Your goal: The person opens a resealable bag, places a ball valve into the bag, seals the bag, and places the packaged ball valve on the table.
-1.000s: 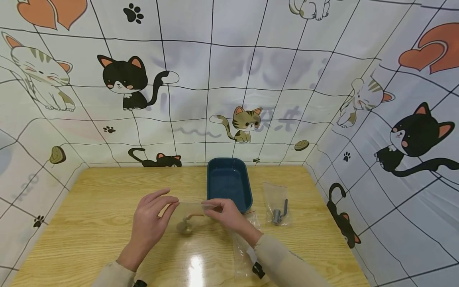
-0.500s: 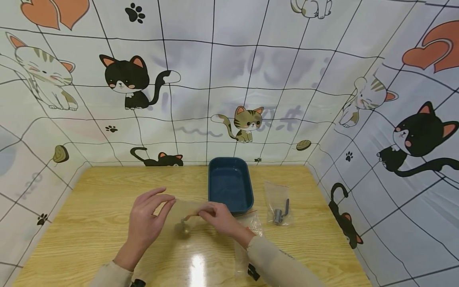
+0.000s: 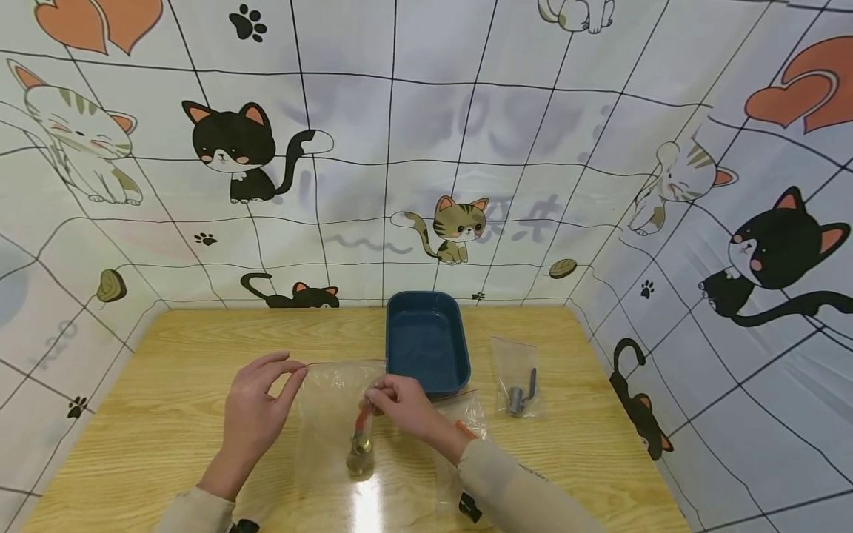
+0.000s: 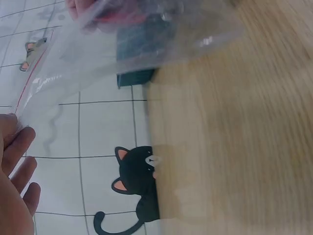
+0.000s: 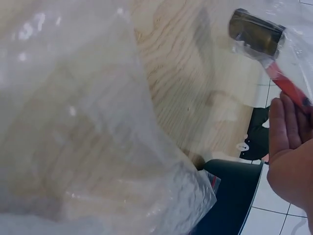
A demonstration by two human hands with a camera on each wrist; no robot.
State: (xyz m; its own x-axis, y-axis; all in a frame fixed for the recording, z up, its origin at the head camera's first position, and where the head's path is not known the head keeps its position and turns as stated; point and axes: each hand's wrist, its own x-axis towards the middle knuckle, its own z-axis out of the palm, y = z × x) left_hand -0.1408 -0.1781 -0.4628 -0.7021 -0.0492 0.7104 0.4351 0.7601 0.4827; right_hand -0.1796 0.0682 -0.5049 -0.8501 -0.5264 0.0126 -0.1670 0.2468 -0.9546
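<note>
A clear zip bag (image 3: 326,422) with a red seal line is spread between both hands, above the wooden table. At its upper left corner, my left hand (image 3: 256,418) pinches the edge between thumb and finger. Inside the plastic hangs a brass ball valve (image 3: 360,453) with a red lever handle (image 5: 288,88). My right hand (image 3: 409,411) pinches the upper end of that handle, the valve body pointing downward. Plastic surrounds the valve in the right wrist view, where the right fingers lie at the handle. The left wrist view shows the bag's seal line running from the left fingertips.
Behind the right hand stands a dark blue tray (image 3: 426,344). Another clear bag (image 3: 514,377) holding a grey valve-like part with a lever lies to its right. Under the right forearm is a further clear bag (image 3: 453,474) with an orange-red piece. Cat-printed sheets (image 3: 360,148) enclose the table.
The bag has swung from a flatter tilt to spread facing me, its seal line now visible. The valve has dropped lower, and the left hand has shifted left; the right hand moved slightly left.
</note>
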